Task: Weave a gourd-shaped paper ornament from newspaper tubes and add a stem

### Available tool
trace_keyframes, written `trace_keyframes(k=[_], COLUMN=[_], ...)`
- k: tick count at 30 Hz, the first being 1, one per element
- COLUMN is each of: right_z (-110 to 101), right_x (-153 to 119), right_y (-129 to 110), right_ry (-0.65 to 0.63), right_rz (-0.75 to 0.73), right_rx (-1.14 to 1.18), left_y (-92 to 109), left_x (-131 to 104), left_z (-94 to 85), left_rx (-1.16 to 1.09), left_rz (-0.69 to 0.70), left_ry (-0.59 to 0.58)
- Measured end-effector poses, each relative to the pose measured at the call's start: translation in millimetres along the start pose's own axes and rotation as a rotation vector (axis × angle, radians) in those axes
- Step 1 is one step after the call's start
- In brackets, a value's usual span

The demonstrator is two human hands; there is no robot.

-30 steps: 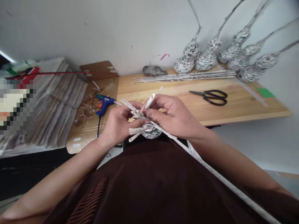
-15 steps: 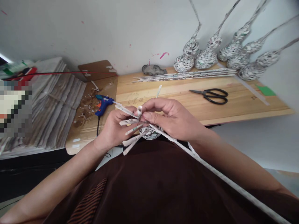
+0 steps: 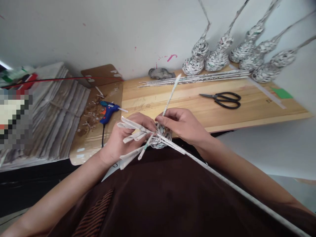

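Observation:
Between my hands, close to my apron, sits a small woven paper piece point(image 3: 161, 140) with several rolled-paper strips sticking out of it. My left hand point(image 3: 130, 133) is closed at its left side, fingers around the base of the fanned paper strips point(image 3: 132, 123). Thumb and forefinger of my right hand point(image 3: 181, 123) pinch one upright paper strip point(image 3: 171, 95) that points toward the wall. A long paper tube point(image 3: 222, 172) runs from the woven piece down to the lower right, below my right forearm. My left fingertips partly hide where the strips meet.
Black-handled scissors point(image 3: 223, 99) lie on the wooden table point(image 3: 192, 89). Behind them are long paper tubes point(image 3: 197, 77) and several gourd-shaped woven pieces point(image 3: 195, 62). To the left are a blue glue gun point(image 3: 108, 112), paper scraps and stacked newspapers point(image 3: 54, 115).
My right hand has gone from the strips at the centre to pinching the upright strip, which now stands longer in view. The strips at my left hand have shifted and fan out leftward.

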State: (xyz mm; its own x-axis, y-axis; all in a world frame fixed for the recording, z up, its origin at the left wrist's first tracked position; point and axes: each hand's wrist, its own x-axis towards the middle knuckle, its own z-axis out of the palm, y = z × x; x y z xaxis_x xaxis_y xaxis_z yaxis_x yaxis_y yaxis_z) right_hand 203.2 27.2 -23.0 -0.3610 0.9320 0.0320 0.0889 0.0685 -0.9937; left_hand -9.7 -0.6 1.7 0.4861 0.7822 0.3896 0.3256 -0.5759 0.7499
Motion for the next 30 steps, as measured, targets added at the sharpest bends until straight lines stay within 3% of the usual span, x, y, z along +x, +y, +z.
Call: trace_keyframes(k=[4, 8, 13, 20, 24, 30], right_z=[9.9, 11.4, 8.6, 6.6, 10.1, 18.8], right_x=[-3.6, -12.1, -21.0, -15.6, -8.4, -0.2], right_y=[-6.3, -14.0, -17.1, -15.9, -10.1, -3.0], right_ry=[0.16, 0.148, 0.013, -0.113, -0.077, 0.049], right_rz=[-0.022, -0.005, -0.086, -0.127, -0.127, -0.201], right_rx=[0.031, 0.132, 0.276, 0.297, 0.307, 0.163], left_y=[15.5, 27.1, 18.8, 18.4, 13.3, 2.4], left_x=[6.7, 9.4, 4.5, 1.5, 1.8, 6.0], left_z=[-2.9, -4.4, -0.4, 5.6, 3.0, 2.2], left_rx=[0.116, 0.185, 0.167, 0.126, 0.08, 0.253], left_rz=[0.056, 0.002, -0.068, -0.111, -0.098, -0.128], left_ry=[-0.051, -0.08, 0.029, 0.124, 0.212, 0.385])
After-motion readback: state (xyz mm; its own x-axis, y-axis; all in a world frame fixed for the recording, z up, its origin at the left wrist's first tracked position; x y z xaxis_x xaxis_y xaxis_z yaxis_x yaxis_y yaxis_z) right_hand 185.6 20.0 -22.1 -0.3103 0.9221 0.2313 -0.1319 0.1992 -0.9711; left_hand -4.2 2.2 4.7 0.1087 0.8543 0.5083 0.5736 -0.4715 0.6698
